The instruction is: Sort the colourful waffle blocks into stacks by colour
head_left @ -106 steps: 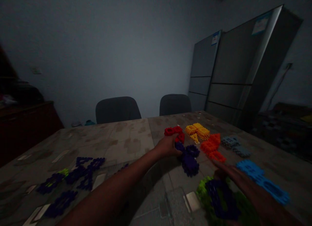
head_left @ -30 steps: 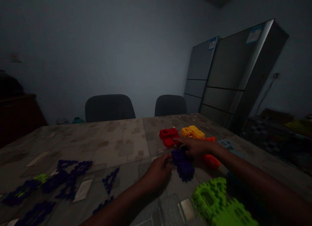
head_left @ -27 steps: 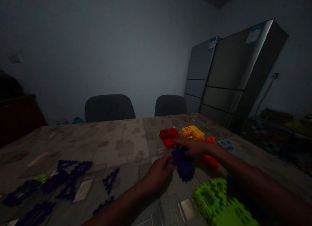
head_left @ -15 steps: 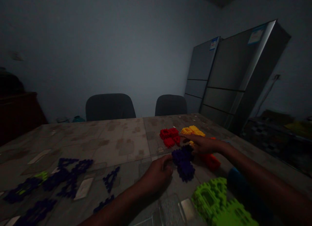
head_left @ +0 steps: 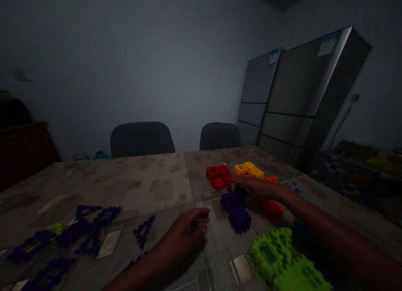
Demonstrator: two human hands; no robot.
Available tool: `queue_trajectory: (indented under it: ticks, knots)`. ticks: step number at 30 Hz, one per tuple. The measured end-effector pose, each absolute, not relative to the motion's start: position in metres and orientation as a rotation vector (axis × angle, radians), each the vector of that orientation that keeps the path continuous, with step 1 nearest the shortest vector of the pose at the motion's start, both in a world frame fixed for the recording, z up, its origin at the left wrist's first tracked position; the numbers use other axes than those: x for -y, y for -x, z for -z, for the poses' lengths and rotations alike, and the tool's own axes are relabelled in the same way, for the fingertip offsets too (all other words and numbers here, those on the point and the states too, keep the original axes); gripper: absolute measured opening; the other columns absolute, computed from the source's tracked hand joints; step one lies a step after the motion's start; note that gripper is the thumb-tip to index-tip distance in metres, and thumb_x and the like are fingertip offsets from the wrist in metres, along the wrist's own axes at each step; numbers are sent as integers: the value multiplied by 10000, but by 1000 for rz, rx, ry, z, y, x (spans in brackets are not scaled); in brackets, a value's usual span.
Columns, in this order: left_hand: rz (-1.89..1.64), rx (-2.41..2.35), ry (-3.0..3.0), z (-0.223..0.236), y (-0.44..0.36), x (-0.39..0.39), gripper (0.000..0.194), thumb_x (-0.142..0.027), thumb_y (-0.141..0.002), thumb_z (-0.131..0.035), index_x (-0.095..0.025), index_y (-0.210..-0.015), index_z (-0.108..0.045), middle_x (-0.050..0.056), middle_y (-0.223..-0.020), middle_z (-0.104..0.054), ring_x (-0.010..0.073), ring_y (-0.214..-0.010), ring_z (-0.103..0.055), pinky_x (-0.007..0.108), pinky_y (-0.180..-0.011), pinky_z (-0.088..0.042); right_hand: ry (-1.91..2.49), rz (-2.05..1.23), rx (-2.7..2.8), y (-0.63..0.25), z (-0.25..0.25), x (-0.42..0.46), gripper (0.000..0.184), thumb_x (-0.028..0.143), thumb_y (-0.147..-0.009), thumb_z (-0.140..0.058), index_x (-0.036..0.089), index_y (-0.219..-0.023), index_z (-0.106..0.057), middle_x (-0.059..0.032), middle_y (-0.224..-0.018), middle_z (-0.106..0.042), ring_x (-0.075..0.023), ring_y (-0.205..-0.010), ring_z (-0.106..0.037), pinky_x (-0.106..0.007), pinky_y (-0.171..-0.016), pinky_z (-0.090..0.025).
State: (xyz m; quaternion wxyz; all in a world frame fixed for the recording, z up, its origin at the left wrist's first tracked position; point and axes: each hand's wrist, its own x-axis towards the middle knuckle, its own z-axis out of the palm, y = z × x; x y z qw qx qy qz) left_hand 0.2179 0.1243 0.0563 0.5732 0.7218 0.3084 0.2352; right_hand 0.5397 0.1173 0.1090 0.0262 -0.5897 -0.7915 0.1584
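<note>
**Hands at a purple block pile**

On a dim table (head_left: 150, 186), the right hand (head_left: 256, 187) lies flat, fingers spread, touching the far edge of the purple blocks (head_left: 235, 209). The left hand (head_left: 185, 234), loosely curled and empty, rests near-left of them. Red blocks (head_left: 218, 176) lie beyond.

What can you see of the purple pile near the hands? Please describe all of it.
The purple pile is a small heap of dark purple toothed pieces, plastic by the look, lying on the table in dim light. It has two lobes, one farther and one nearer. The right hand lies flat at its far edge, seemingly touching it. The left hand is apart from it, loosely curled, empty. Red pieces lie just behind.
</note>
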Motion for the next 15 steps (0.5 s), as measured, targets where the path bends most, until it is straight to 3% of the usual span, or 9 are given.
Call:
queue_trajectory:
  ticks: [6,10,15]
  knots:
    - [-569,-775,-1640,-52,-202,-125,660,-527,-749,-702,-130,-1271,-633,222,-1304,-640,322,-1112,-641,436,-969,-512,1832,-469,2454,-541,-107,-113,1008,72,-649,-747,246,-1572,-382,-118,-1396,-622,-350,-1241,-568,-474,-1043,-438]
    - [-632,-819,-1633,-57,-175,-131,585,-553,-765,-730,-207,-1234,-674,166,-1309,-670,320,-1122,-664,435,-972,-533,1840,-463,2433,-542,-107,-112,1017,106,-646,-756,287,-1573,-379,-100,-1444,-597,-361,-1292,-547,-491,-1081,-421]
    - [-768,-1015,-1676,-90,-99,-137,628,-644,-732,-771,-250,-1215,-699,125,-1260,-722,350,-1170,-672,460,-1008,-543,1789,-424,2355,-543,-124,-96,907,233,-778,-692,195,-1601,-311,-158,-1550,-479,-392,-1444,-384,-578,-1191,-273]
